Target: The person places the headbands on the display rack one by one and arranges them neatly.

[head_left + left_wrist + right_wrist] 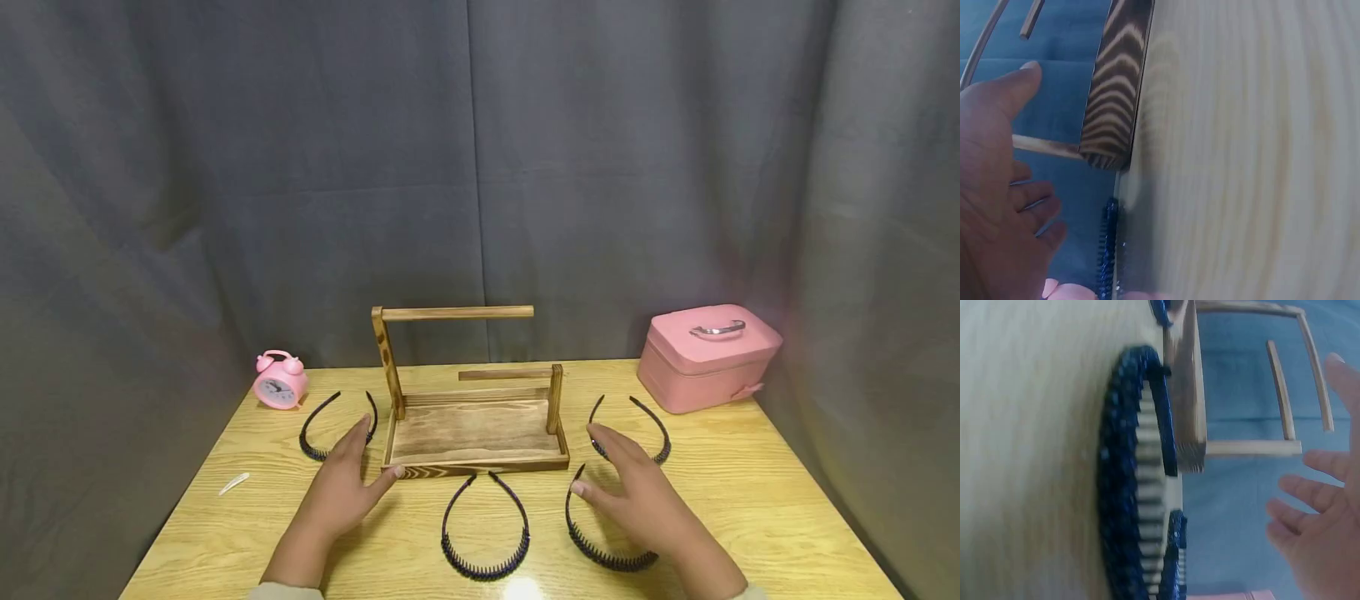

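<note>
A wooden stand [480, 472] has a shallow tray base and two posts, each with a horizontal bar, the left one taller. My left hand [341, 487] is held over the table at its front left corner, fingers extended and thumb apart, holding nothing. In the head view the fingers overlap a dark toothed headband [306, 442]. My right hand [637, 492], also empty with fingers extended, is above the table to the right. It partly hides a headband [663, 446] behind it and another [611, 562] below it. One more headband [483, 573] lies in front of the stand.
A pink alarm clock [279, 385] stands at the back left, and a white hair clip [234, 483] lies nearer on that side. On the back right sits a pink case [701, 367] with a metal handle. Grey curtains [480, 167] hang behind and beside the wooden table [405, 567].
</note>
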### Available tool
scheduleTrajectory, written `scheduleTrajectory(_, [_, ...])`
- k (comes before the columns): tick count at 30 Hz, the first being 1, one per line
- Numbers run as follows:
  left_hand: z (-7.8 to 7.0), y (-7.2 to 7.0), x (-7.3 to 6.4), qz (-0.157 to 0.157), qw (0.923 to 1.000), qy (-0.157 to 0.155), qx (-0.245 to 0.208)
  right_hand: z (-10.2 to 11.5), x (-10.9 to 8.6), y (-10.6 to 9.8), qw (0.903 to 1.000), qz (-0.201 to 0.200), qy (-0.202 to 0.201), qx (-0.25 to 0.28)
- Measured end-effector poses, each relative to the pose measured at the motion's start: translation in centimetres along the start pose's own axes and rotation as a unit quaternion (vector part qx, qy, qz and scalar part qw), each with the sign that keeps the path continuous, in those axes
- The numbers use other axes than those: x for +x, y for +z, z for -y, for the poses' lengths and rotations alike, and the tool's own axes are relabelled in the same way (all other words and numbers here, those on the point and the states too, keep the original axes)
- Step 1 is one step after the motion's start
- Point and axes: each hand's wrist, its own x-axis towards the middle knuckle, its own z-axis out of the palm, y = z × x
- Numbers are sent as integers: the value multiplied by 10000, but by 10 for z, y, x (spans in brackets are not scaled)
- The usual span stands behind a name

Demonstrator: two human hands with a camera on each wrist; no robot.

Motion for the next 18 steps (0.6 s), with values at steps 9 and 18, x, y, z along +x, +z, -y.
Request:
scheduleTrajectory(9, [-6, 14, 5, 206, 9991, -175, -314, 18, -5, 21, 9996, 194, 87, 211])
scheduleTrajectory(18, [-10, 23, 7, 186, 9988, -187, -411, 27, -6, 34, 9979, 381, -180, 484])
